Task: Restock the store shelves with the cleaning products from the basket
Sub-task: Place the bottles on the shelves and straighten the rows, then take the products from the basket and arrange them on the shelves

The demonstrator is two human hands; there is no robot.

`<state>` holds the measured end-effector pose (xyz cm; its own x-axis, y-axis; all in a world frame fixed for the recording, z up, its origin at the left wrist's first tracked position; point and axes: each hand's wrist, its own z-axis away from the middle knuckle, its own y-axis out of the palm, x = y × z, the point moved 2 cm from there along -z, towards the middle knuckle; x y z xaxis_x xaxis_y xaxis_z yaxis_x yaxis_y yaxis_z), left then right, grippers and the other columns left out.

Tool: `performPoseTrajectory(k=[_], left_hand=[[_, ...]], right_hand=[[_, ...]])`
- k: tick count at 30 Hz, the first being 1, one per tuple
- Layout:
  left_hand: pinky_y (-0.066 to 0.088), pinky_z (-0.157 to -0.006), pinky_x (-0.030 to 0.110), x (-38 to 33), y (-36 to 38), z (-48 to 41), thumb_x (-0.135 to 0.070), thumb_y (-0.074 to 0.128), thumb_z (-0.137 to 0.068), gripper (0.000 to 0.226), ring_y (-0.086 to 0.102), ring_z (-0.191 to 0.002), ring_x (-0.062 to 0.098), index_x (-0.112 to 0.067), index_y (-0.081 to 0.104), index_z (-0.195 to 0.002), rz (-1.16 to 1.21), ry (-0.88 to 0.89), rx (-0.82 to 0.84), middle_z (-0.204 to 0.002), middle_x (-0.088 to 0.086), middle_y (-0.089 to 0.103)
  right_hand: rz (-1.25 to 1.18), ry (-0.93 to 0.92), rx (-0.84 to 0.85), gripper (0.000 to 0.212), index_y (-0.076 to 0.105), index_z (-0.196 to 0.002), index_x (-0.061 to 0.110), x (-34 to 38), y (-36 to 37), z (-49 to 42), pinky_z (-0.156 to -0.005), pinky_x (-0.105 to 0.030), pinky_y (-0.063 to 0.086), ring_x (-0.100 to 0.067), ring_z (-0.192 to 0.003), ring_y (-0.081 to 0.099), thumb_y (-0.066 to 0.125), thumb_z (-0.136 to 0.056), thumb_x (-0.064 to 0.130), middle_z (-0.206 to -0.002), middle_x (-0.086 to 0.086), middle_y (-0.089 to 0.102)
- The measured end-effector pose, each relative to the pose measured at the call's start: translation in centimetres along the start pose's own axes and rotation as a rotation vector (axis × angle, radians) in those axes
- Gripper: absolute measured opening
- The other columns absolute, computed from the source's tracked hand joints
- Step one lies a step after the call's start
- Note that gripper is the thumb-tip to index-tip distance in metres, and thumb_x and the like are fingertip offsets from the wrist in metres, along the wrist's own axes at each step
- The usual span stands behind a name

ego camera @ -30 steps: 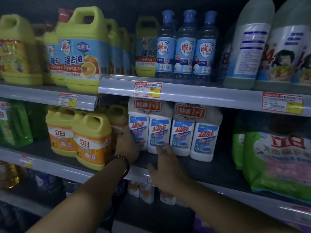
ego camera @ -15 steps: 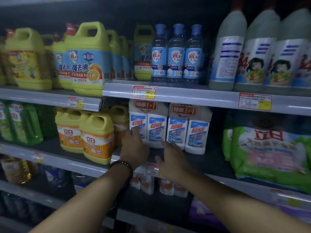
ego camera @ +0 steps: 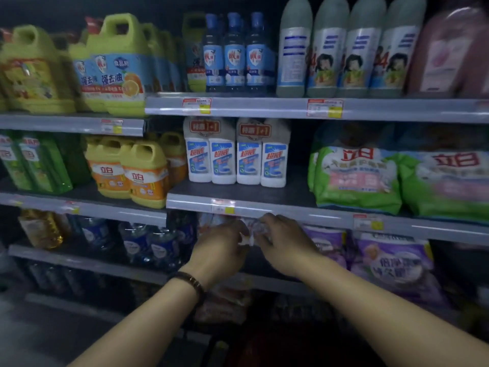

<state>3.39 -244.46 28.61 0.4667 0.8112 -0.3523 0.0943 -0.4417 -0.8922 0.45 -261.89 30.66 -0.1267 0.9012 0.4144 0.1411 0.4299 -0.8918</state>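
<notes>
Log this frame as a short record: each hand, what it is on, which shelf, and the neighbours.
left hand: at a small pack on the shelf below the white bottles; grip too blurred to tell
right hand: fingers over the same pack; grip unclear
white bottles: four, upright, untouched
right of hands: purple bags

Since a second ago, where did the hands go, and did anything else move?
Both hands left the white bottles and dropped to the shelf below. The left hand and right hand now meet on a small pack there; blur hides whether they grip it. The white bottles stayed in their row, and nothing else on the shelves moved.
</notes>
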Motion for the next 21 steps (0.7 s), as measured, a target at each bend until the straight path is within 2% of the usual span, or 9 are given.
performPoseTrajectory(k=[2,5,7,11,13,15,17,19,21], left_hand=[[0.061,-0.081,0.038,-0.7,2.4,1.8,-0.040,0.054,-0.095,0.028,0.073,-0.103,0.022,-0.032,0.067,-0.118,-0.008,0.017,0.082,-0.112,-0.005,0.074],[0.062,-0.084,0.040,-2.0,6.5,4.6,-0.048,0.052,-0.091,0.039,0.073,-0.106,0.023,-0.033,0.068,-0.123,0.036,0.014,0.170,-0.117,-0.003,0.076],[0.057,-0.083,0.038,-2.6,9.8,6.3,-0.051,0.048,-0.091,0.039,0.073,-0.107,0.030,-0.028,0.071,-0.113,-0.003,0.037,0.220,-0.114,0.003,0.077],[0.057,-0.092,0.040,-3.1,16.2,9.7,-0.044,0.059,-0.095,0.030,0.071,-0.113,0.031,-0.026,0.072,-0.116,0.038,-0.008,0.354,-0.118,0.004,0.077],[0.057,-0.095,0.038,-3.2,18.4,10.9,-0.038,0.066,-0.097,0.027,0.071,-0.116,0.027,-0.025,0.071,-0.121,0.095,-0.056,0.440,-0.122,0.002,0.076],[0.054,-0.096,0.032,-2.7,20.4,11.6,-0.037,0.065,-0.101,0.030,0.069,-0.123,0.024,-0.026,0.070,-0.128,0.098,-0.088,0.504,-0.129,-0.001,0.073],[0.047,-0.091,0.030,-1.8,22.2,11.8,-0.036,0.063,-0.103,0.030,0.066,-0.128,0.024,-0.027,0.069,-0.131,0.069,-0.112,0.547,-0.134,-0.002,0.072],[0.049,-0.097,0.033,-1.1,23.4,12.0,-0.034,0.063,-0.102,0.029,0.067,-0.127,0.026,-0.025,0.071,-0.128,0.078,-0.122,0.582,-0.134,0.000,0.073],[0.053,-0.099,0.034,-0.7,24.8,12.3,-0.033,0.063,-0.101,0.026,0.070,-0.121,0.025,-0.022,0.074,-0.122,0.131,-0.128,0.622,-0.127,0.001,0.076]], right_hand=[[0.007,0.016,0.024,0.036,0.059,-0.136,0.027,-1.6,0.7,2.4,-0.098,-0.042,0.054,-0.034,-0.124,0.063,0.059,-0.102,0.039,-0.134,-0.008,0.066],[-0.008,0.086,0.093,0.037,0.061,-0.137,0.028,-4.4,2.3,6.3,-0.098,-0.040,0.054,-0.035,-0.124,0.065,0.063,-0.101,0.039,-0.134,-0.010,0.069],[-0.023,0.140,0.128,0.035,0.064,-0.131,0.026,-6.5,4.1,8.8,-0.096,-0.040,0.054,-0.036,-0.122,0.066,0.061,-0.099,0.039,-0.132,-0.011,0.071],[-0.067,0.281,0.194,0.022,0.069,-0.114,0.024,-11.2,9.4,14.0,-0.084,-0.035,0.049,-0.033,-0.111,0.068,0.062,-0.097,0.037,-0.113,-0.004,0.074],[-0.145,0.383,0.252,0.026,0.070,-0.123,0.026,-13.5,12.4,16.5,-0.081,-0.029,0.045,-0.024,-0.110,0.070,0.067,-0.099,0.035,-0.111,0.002,0.075],[-0.194,0.473,0.335,0.028,0.069,-0.125,0.027,-15.7,15.0,18.8,-0.084,-0.028,0.050,-0.018,-0.109,0.071,0.068,-0.099,0.037,-0.113,0.004,0.075],[-0.237,0.574,0.407,0.024,0.068,-0.115,0.035,-18.2,17.7,20.7,-0.087,-0.031,0.057,-0.016,-0.104,0.072,0.068,-0.094,0.044,-0.108,0.008,0.074],[-0.239,0.659,0.444,0.026,0.065,-0.102,0.042,-21.8,21.2,22.3,-0.089,-0.038,0.061,-0.015,-0.100,0.073,0.062,-0.082,0.059,-0.105,0.011,0.074],[-0.227,0.717,0.505,0.035,0.068,-0.096,0.037,-25.0,24.2,23.2,-0.090,-0.039,0.060,-0.019,-0.100,0.073,0.059,-0.077,0.065,-0.104,0.006,0.077]])
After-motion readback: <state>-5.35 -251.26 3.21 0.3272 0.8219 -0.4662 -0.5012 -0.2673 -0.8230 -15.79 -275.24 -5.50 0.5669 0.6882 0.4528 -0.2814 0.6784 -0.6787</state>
